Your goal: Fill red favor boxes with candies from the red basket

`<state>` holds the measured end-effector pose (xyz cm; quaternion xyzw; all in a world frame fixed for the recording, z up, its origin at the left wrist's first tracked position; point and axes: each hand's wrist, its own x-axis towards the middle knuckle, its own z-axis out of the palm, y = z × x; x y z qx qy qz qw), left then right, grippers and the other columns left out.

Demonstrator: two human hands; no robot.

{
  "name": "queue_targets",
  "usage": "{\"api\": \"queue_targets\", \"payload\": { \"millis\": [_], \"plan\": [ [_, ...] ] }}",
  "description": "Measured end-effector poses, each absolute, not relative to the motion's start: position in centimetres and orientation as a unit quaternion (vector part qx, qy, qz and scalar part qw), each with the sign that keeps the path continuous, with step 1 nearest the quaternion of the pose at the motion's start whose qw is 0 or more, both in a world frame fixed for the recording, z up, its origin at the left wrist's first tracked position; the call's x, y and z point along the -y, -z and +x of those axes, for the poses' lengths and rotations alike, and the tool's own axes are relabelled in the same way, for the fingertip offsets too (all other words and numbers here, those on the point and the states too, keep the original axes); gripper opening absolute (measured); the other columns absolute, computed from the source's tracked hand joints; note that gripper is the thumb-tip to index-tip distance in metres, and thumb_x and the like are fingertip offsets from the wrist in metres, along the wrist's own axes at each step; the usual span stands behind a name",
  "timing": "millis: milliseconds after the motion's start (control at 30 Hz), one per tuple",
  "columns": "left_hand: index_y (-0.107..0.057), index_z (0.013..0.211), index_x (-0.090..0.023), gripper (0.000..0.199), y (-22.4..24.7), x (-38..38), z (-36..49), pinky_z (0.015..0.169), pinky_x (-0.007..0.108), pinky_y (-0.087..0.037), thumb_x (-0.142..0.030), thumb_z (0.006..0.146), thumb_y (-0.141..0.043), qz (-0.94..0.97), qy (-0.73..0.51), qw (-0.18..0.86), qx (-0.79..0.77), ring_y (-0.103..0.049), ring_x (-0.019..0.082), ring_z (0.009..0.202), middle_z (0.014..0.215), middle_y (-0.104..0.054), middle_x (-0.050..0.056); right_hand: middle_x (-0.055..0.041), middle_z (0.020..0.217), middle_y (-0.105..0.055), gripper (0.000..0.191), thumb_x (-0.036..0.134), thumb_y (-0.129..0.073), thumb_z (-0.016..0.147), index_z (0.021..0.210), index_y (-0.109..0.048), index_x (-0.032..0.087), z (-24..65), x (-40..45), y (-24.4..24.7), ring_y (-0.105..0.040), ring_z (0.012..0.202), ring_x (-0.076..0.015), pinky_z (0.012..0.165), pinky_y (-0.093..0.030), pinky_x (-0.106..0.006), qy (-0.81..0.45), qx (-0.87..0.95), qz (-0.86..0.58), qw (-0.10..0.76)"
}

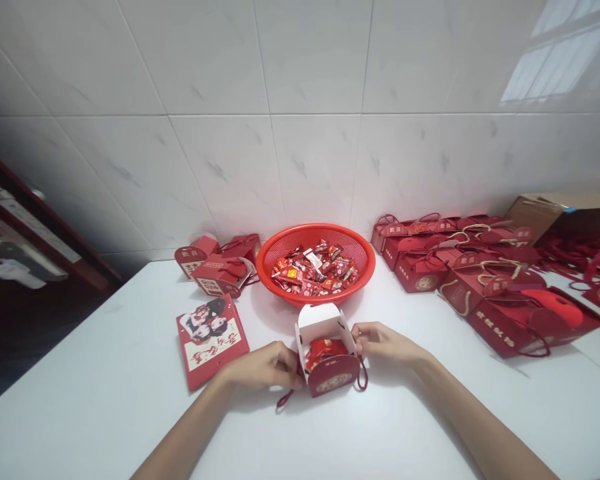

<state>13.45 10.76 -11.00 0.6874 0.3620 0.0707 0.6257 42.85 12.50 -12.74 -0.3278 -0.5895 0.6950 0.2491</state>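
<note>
A small red gift box (334, 377) stands with its top open in front of me, its white lid flap raised at the back. Red-wrapped sweets (324, 350) lie inside it. My left hand (273, 367) has its fingers curled against the box's left side, where a dark red cord (284, 399) hangs out. On the other side, my right hand (380, 341) pinches the box's right edge near a second cord loop (363, 379). Exactly what the fingertips grip, side panel or cord, is partly hidden.
Behind the box sits a red plastic basket (365, 283) of wrapped sweets. A flat red box (213, 340) and several small boxes (219, 275) are to the left. Rows of closed red boxes (423, 270) fill the right, beside a cardboard carton (535, 217). A tiled wall (315, 173) backs the white table (130, 393).
</note>
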Motion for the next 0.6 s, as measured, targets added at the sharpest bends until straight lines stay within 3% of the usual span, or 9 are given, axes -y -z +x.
{"api": "queue_targets", "payload": {
  "millis": [167,300,467,600],
  "plan": [
    [-0.074,0.082,-0.014,0.040,10.6,-10.3,13.0,0.063,0.023,-0.044,-0.052,0.071,-0.079,0.640,-0.098,0.688,-0.327,-0.052,0.013,0.064,0.070,-0.064,0.002,0.0004,0.074,-0.066,0.048,0.044,-0.089,0.060,0.087,-0.063,0.014,43.7,-12.6,12.8,-0.059,0.067,-0.0121,0.068,-0.043,-0.026,-0.758,0.558,-0.290,0.174],
    [-0.076,0.084,-0.013,0.051,11.2,-10.1,13.1,0.069,0.025,-0.047,-0.063,0.072,-0.076,0.600,-0.134,0.710,-0.343,-0.059,0.015,0.071,0.078,-0.070,0.006,-0.0010,0.067,-0.067,0.042,0.041,-0.090,0.059,0.077,-0.066,0.012,43.7,-12.4,13.4,-0.062,0.060,-0.0128,0.065,-0.048,-0.027,-0.772,0.548,-0.286,0.149],
    [-0.077,0.079,-0.013,0.041,12.2,-10.0,13.2,0.067,0.025,-0.046,-0.053,0.071,-0.081,0.561,-0.169,0.721,-0.370,-0.058,0.014,0.067,0.072,-0.070,0.005,0.0004,0.065,-0.066,0.034,0.038,-0.087,0.064,0.075,-0.069,0.011,43.4,-12.1,13.7,-0.059,0.058,-0.0102,0.061,-0.046,-0.023,-0.764,0.553,-0.280,0.180],
    [-0.079,0.076,-0.013,0.032,12.6,-10.2,13.1,0.069,0.026,-0.047,-0.045,0.070,-0.083,0.547,-0.174,0.734,-0.363,-0.059,0.014,0.066,0.069,-0.070,0.005,-0.0010,0.065,-0.067,0.033,0.039,-0.083,0.069,0.080,-0.068,0.012,43.3,-12.0,13.5,-0.062,0.054,-0.0135,0.060,-0.050,-0.027,-0.779,0.538,-0.266,0.181]
  ]
}}
